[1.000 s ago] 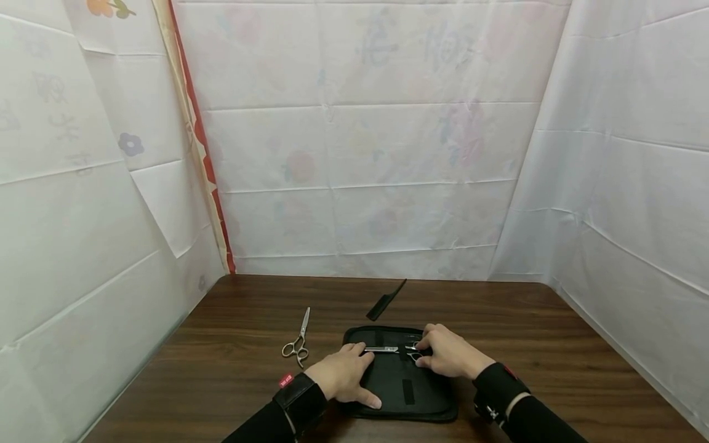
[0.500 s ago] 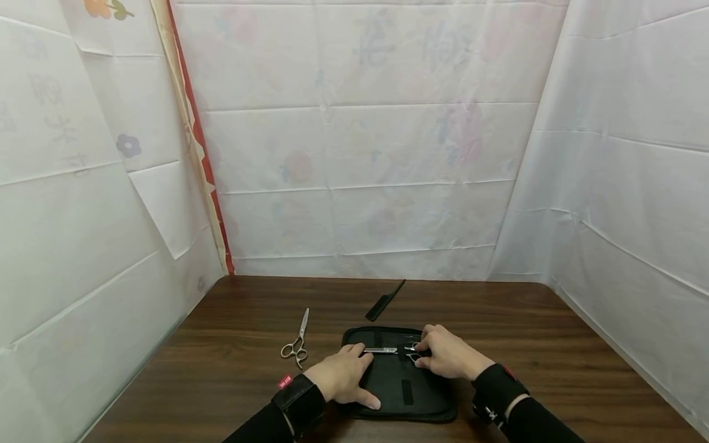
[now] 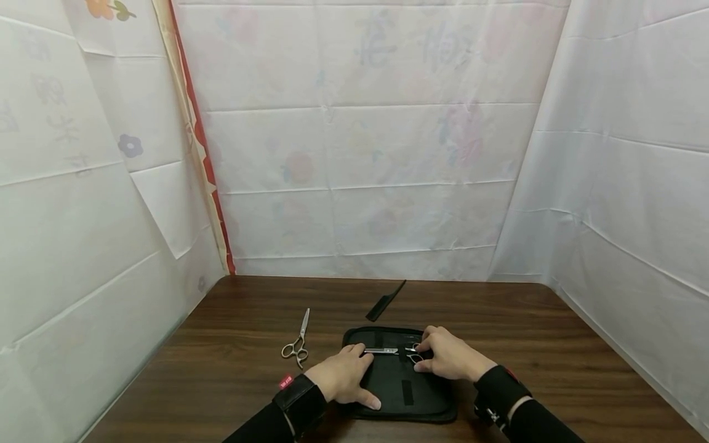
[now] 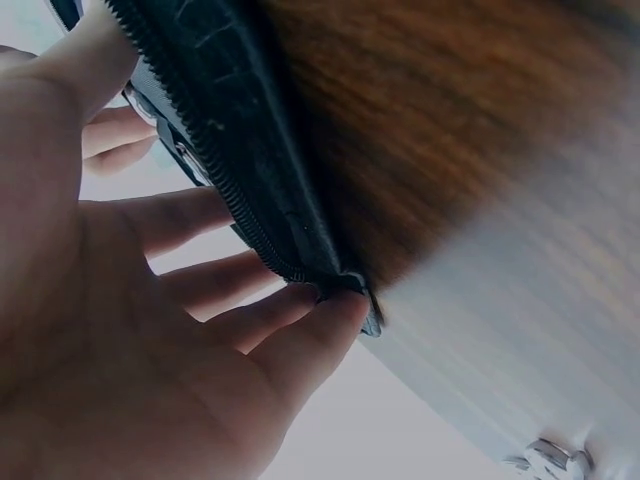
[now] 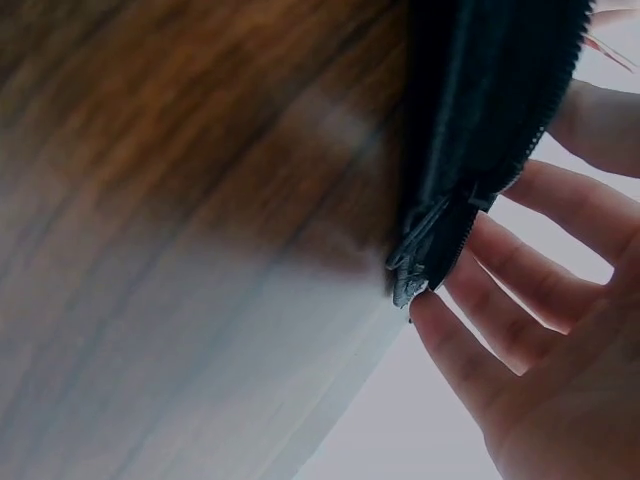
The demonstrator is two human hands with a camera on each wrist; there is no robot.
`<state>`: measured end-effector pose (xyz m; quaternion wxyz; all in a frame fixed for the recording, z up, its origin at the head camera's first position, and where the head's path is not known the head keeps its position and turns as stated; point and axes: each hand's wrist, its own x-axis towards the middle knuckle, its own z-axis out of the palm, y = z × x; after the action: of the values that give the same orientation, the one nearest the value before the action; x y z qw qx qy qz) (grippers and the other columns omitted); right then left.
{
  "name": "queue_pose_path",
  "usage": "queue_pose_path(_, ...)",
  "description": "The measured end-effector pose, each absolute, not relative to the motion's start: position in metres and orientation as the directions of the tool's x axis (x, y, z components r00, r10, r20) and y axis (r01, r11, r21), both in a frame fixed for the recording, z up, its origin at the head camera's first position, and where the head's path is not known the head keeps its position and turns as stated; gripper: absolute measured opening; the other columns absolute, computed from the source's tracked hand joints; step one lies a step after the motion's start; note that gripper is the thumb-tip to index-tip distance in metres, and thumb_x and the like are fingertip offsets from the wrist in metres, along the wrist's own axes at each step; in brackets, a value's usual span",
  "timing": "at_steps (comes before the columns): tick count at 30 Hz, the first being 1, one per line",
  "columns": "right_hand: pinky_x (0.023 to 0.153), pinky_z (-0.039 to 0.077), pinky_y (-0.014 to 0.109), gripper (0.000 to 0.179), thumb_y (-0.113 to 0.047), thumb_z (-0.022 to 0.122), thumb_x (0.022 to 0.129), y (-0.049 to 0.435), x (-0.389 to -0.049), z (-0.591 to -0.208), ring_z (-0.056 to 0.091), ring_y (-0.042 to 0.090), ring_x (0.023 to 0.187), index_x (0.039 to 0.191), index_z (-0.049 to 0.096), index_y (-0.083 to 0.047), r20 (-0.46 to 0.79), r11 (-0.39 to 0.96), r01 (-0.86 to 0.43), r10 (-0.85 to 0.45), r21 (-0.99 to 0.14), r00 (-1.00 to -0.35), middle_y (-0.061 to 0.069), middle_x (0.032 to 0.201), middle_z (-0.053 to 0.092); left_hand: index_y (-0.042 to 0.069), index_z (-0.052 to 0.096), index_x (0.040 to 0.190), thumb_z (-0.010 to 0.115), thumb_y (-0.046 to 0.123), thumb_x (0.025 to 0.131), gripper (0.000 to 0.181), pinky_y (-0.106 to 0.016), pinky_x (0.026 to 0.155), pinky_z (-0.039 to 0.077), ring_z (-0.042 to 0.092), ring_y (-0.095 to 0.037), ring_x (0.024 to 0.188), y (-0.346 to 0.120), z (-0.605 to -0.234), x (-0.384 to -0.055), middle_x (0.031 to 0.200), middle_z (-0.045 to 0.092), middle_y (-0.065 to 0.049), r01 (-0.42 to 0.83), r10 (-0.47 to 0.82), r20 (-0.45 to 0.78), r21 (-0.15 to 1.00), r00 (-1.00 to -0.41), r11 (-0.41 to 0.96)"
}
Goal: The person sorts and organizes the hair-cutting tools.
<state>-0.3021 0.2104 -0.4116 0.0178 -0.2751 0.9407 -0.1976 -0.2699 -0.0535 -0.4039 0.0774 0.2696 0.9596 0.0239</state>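
Observation:
A black zip case (image 3: 382,391) lies opened flat on the table. A pair of silver scissors (image 3: 382,351) lies across it under a dark strap, blades to the left. My left hand (image 3: 340,374) rests on the case's left side, fingers near the blade tip and thumb spread toward the front edge. Over the scissors' handles, my right hand (image 3: 450,354) pinches a finger loop between thumb and fingers. Both wrist views catch the toothed zip edge: beside the left fingers (image 4: 300,335) and beside the right fingers (image 5: 510,310). Neither wrist view shows the held scissors clearly.
Another pair of silver scissors (image 3: 301,338) lies on the brown wooden table (image 3: 232,344), left of the case. Behind the case is a black comb (image 3: 383,305), its handle pointing away. White sheet walls (image 3: 354,215) enclose the table at the back and sides.
Almost nothing differs. My right thumb and fingertips have shifted very slightly at the scissors' handles; the left hand, case, comb and loose scissors stay put.

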Motion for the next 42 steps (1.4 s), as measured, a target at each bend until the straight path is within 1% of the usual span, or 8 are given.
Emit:
queue_pose_path(9,0.079,0.049,0.046,0.034,-0.027,0.08,0.089,0.209,-0.302,-0.412,0.055,0.027,0.105,0.113,0.077,-0.002,0.09,0.774,-0.508,-0.516,-0.378,-0.852,-0.001,0.108,0.057,0.009,0.053,0.147,0.077,0.064,0.079,0.091,-0.045,0.11,0.042,0.042,-0.034,0.141,-0.054,-0.403,-0.269,0.153,0.045,-0.016,0.518,0.527,-0.128,0.099,-0.84,0.849)
queue_pose_path(12,0.081,0.048,0.048,0.035,-0.028,0.081,0.089,0.208,-0.302,-0.413,0.053,0.028,0.109,0.113,0.076,-0.003,0.076,0.78,-0.49,-0.503,-0.388,-0.861,0.001,0.112,0.056,0.008,0.053,0.147,0.077,0.064,0.079,0.09,-0.045,0.11,0.042,0.043,-0.034,0.141,-0.054,-0.403,-0.269,0.153,0.045,-0.016,0.517,0.527,-0.129,0.102,-0.84,0.85)
queue_pose_path(19,0.094,0.048,0.054,0.051,-0.034,0.085,0.084,0.207,-0.3,-0.409,0.053,0.033,0.117,0.121,0.072,-0.002,-0.017,0.801,-0.422,-0.473,-0.424,-0.881,0.006,0.123,0.056,0.008,0.052,0.147,0.076,0.064,0.08,0.091,-0.045,0.11,0.042,0.042,-0.033,0.142,-0.055,-0.405,-0.27,0.153,0.045,-0.016,0.519,0.531,-0.127,0.116,-0.838,0.847)
queue_pose_path(23,0.097,0.046,0.055,0.062,-0.038,0.086,0.082,0.206,-0.298,-0.405,0.051,0.035,0.123,0.128,0.067,-0.001,-0.068,0.819,-0.412,-0.475,-0.399,-0.878,0.01,0.131,0.054,0.008,0.052,0.147,0.076,0.064,0.08,0.091,-0.046,0.11,0.042,0.042,-0.033,0.142,-0.056,-0.405,-0.27,0.153,0.045,-0.016,0.519,0.531,-0.128,0.119,-0.838,0.847)
queue_pose_path(29,0.099,0.046,0.056,0.082,-0.042,0.087,0.079,0.206,-0.294,-0.401,0.044,0.035,0.132,0.143,0.055,-0.003,-0.148,0.848,-0.397,-0.469,-0.35,-0.871,0.014,0.144,0.047,0.009,0.051,0.148,0.075,0.065,0.081,0.091,-0.046,0.11,0.041,0.041,-0.032,0.143,-0.055,-0.406,-0.272,0.154,0.043,-0.015,0.512,0.525,-0.137,0.122,-0.84,0.851)
queue_pose_path(32,0.099,0.046,0.057,0.083,-0.043,0.087,0.079,0.206,-0.292,-0.401,0.044,0.036,0.134,0.144,0.054,-0.002,-0.139,0.851,-0.394,-0.462,-0.347,-0.876,0.015,0.147,0.045,0.009,0.051,0.149,0.075,0.065,0.081,0.092,-0.046,0.111,0.041,0.04,-0.033,0.144,-0.055,-0.404,-0.272,0.155,0.043,-0.015,0.509,0.523,-0.138,0.128,-0.841,0.851)
queue_pose_path(37,0.098,0.046,0.06,0.082,-0.046,0.084,0.081,0.208,-0.286,-0.403,0.044,0.039,0.136,0.145,0.055,-0.003,-0.088,0.843,-0.412,-0.466,-0.346,-0.88,0.018,0.149,0.044,0.008,0.049,0.15,0.076,0.064,0.08,0.093,-0.046,0.111,0.041,0.04,-0.033,0.143,-0.056,-0.403,-0.272,0.155,0.043,-0.016,0.507,0.524,-0.131,0.144,-0.842,0.85)
queue_pose_path(42,0.096,0.047,0.057,0.078,-0.048,0.082,0.083,0.21,-0.279,-0.406,0.046,0.039,0.133,0.142,0.058,-0.003,-0.069,0.83,-0.457,-0.501,-0.319,-0.863,0.018,0.145,0.048,0.01,0.047,0.15,0.076,0.063,0.08,0.093,-0.047,0.11,0.041,0.041,-0.033,0.143,-0.057,-0.404,-0.27,0.154,0.042,-0.016,0.499,0.522,-0.14,0.171,-0.841,0.85)
